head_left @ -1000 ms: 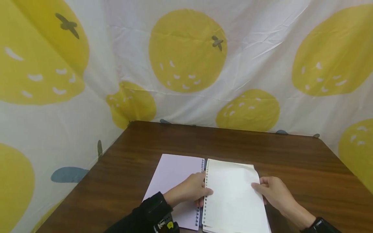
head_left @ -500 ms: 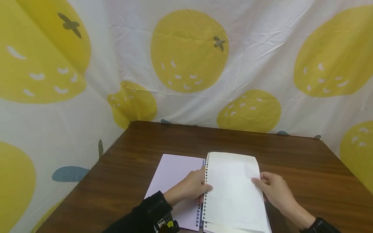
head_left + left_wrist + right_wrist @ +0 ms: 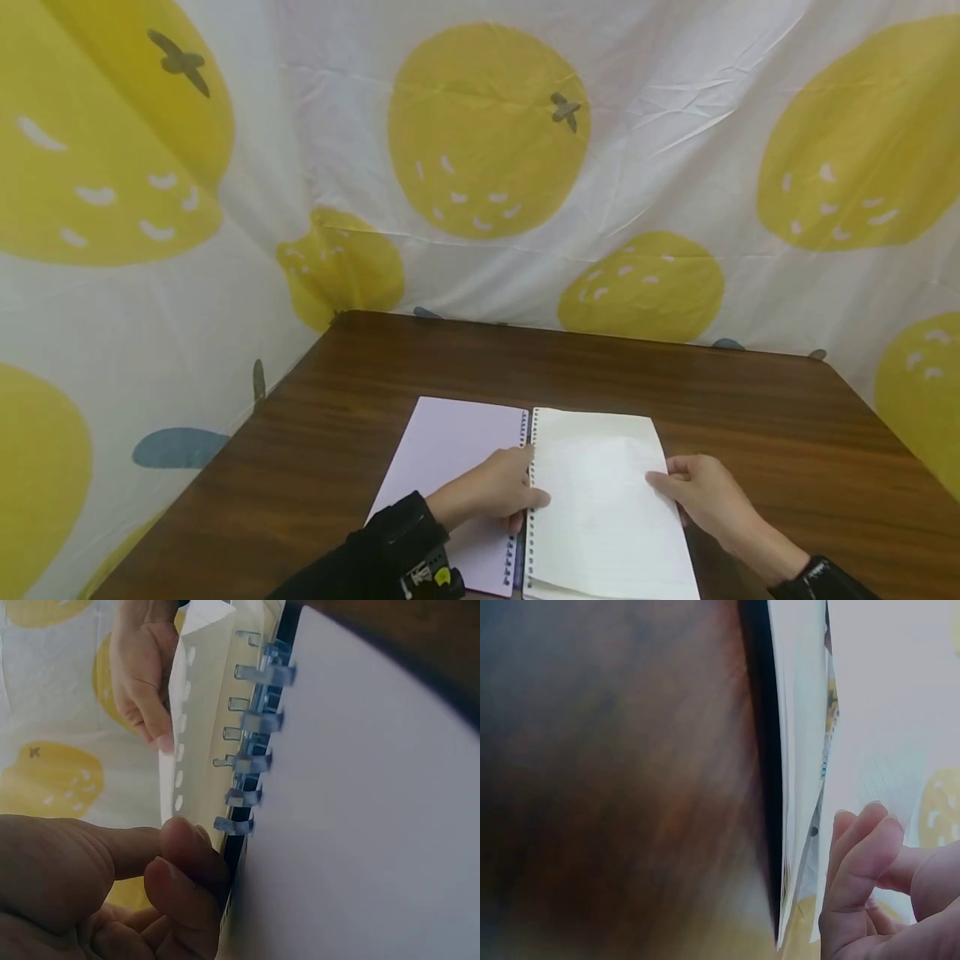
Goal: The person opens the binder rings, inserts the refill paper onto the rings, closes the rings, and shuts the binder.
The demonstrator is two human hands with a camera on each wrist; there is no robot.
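Note:
A ring-bound loose-leaf notebook lies open in the head view, its pale lilac cover (image 3: 457, 446) to the left. White punched sheets (image 3: 600, 500) lie over its right half. My left hand (image 3: 504, 487) pinches their punched left edge beside the rings. With thumb and fingers, my right hand (image 3: 705, 497) grips the right edge of the paper. Through the left wrist view, the blue binder rings (image 3: 255, 724) look parted, and the holes of the lifted paper (image 3: 178, 727) stand apart from them. More paper (image 3: 787, 825) lies below the raised sheet in the right wrist view.
The notebook rests on a dark brown wooden table (image 3: 360, 375). A white cloth (image 3: 480, 283) with yellow fruit prints hangs behind the table and along its left side.
Both hands first shifted the top paper away from me, then drew it back nearer. Its far edge now sits lower in the head view than half a second ago. The cover has stayed in place.

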